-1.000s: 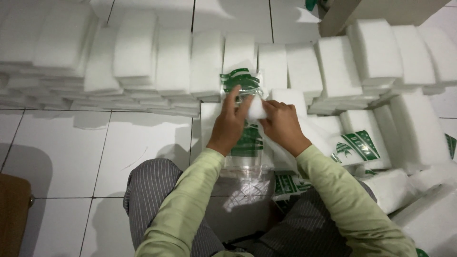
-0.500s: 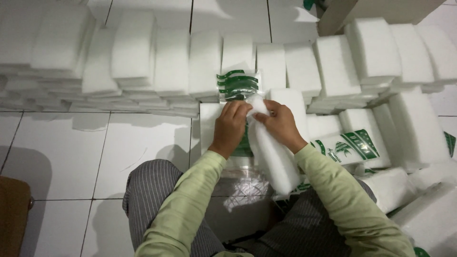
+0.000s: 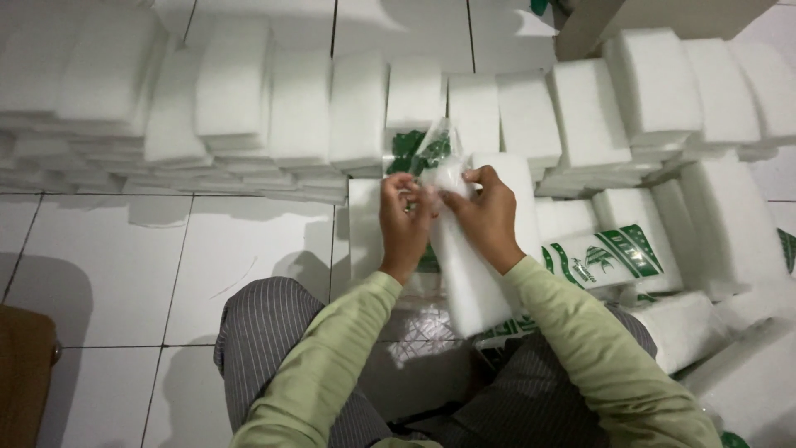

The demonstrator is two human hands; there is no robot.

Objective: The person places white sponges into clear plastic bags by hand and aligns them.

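While both hands meet at frame centre: the person sits on a white tile floor (image 3: 99,257), striped trousers and pale green sleeves at the bottom of the frame
Left hand (image 3: 404,217): fingers curled, pinching the top of a clear bag (image 3: 431,158) printed green
Right hand (image 3: 489,211): clenched on the upper end of a white pad (image 3: 468,274), fingertips at the bag's mouth, just beside the left hand
Pad: long, white, slanting from centre frame down toward the lap; its upper end sits at the bag's opening, how far in cannot be told
Bag: centre, slightly above the hands, crumpled top sticking up
Stacks (image 3: 356,108): white pads in rows across the upper frame, from upper left to upper right
Bagged pads (image 3: 609,253): right of centre, green print showing, near the right forearm
Box (image 3: 613,21): cardboard, upper right corner
Brown thing (image 3: 25,373): lower left edge, kind unclear
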